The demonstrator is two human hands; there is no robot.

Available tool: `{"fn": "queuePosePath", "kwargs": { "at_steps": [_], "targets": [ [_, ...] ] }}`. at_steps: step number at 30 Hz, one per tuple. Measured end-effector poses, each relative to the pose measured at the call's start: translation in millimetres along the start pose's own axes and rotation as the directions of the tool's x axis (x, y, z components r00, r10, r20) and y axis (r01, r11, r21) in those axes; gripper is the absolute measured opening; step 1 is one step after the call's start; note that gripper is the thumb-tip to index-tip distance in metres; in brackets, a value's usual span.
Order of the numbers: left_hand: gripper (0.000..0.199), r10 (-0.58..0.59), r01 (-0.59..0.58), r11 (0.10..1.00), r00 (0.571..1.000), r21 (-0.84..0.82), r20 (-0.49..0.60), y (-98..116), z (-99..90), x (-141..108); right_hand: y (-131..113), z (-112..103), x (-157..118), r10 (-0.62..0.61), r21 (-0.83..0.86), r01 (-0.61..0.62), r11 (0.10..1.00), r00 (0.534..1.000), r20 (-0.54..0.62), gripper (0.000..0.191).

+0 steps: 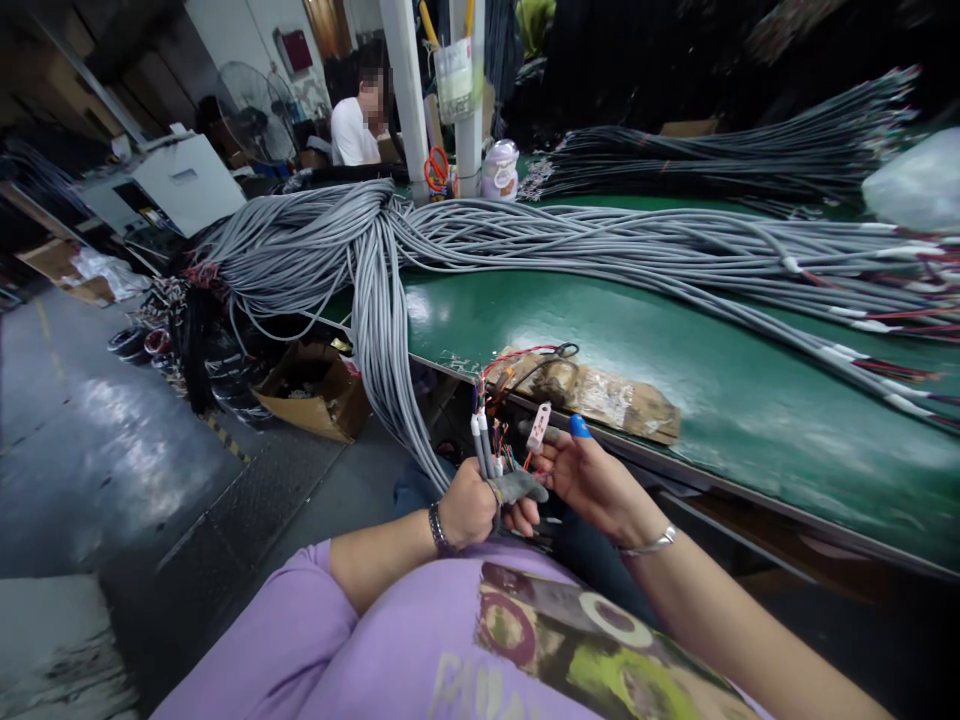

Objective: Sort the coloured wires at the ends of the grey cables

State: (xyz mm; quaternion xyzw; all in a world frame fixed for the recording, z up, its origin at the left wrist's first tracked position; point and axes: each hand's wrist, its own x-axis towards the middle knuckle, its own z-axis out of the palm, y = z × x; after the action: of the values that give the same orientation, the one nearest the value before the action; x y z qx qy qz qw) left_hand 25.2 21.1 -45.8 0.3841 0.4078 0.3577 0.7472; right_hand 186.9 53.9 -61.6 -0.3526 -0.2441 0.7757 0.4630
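Observation:
My left hand (480,500) is closed around a bunch of grey cables (481,445) near their ends, in front of my body. A grey cover is on its thumb. White-banded cable ends with thin coloured wires (501,440) stick up out of the grip. Close beside it is my right hand (592,480), with a blue cover on the raised thumb. Its curled fingers hold a small white plastic connector (538,428) with orange-red wires below it. The exact finger contact is partly hidden.
Long grey cables (525,235) lie across the green table (480,310). On its front edge is a taped cardboard strip (622,400) with a red and a black lead. Black cables (712,160) lie behind. A cardboard box (315,395) stands below; a person (356,130) sits further back.

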Motion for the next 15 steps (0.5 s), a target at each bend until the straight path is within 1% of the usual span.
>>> {"fn": "queuePosePath", "kwargs": {
  "at_steps": [1, 2, 4, 6, 8, 10, 12, 15],
  "targets": [
    [0.052, 0.000, 0.000, 1.000, 1.000, -0.024, 0.001, 4, 2.8, 1, -1, 2, 1, 0.010, -0.021, -0.009, 1.000, 0.999, 0.043, 0.039],
    [0.052, 0.004, -0.004, 0.999, 1.000, -0.042, 0.001, 6, 5.4, 2, -2, 5, 1, -0.006, -0.054, 0.009, 0.999, 0.998, 0.065, 0.039],
    [0.053, 0.020, -0.020, 0.998, 1.000, -0.057, -0.004, 9, 8.9, 4, -3, 9, 1, -0.067, -0.128, 0.076, 0.989, 0.995, 0.074, 0.040],
    [0.052, 0.040, -0.040, 0.998, 0.999, -0.040, -0.017, 6, 8.9, 5, -1, 11, -1, -0.092, -0.171, 0.106, 0.980, 0.992, 0.086, 0.046],
    [0.052, 0.060, -0.060, 0.998, 0.998, 0.002, -0.030, -1, 5.7, 7, 1, 11, -6, -0.071, -0.177, 0.089, 0.980, 0.992, 0.106, 0.049],
    [0.052, 0.081, -0.079, 0.995, 0.996, 0.057, -0.032, -8, 1.5, 9, 3, 11, -11, -0.051, -0.188, 0.069, 0.980, 0.994, 0.098, 0.042],
    [0.052, 0.094, -0.090, 0.990, 0.995, 0.110, -0.033, -13, -2.0, 9, 6, 14, -16, -0.063, -0.201, 0.076, 0.977, 0.995, 0.071, 0.032],
    [0.051, 0.084, -0.074, 0.984, 0.995, 0.163, -0.050, -16, -4.2, 8, 8, 20, -21, -0.091, -0.184, 0.102, 0.978, 0.994, 0.064, 0.026]
  ]
}}
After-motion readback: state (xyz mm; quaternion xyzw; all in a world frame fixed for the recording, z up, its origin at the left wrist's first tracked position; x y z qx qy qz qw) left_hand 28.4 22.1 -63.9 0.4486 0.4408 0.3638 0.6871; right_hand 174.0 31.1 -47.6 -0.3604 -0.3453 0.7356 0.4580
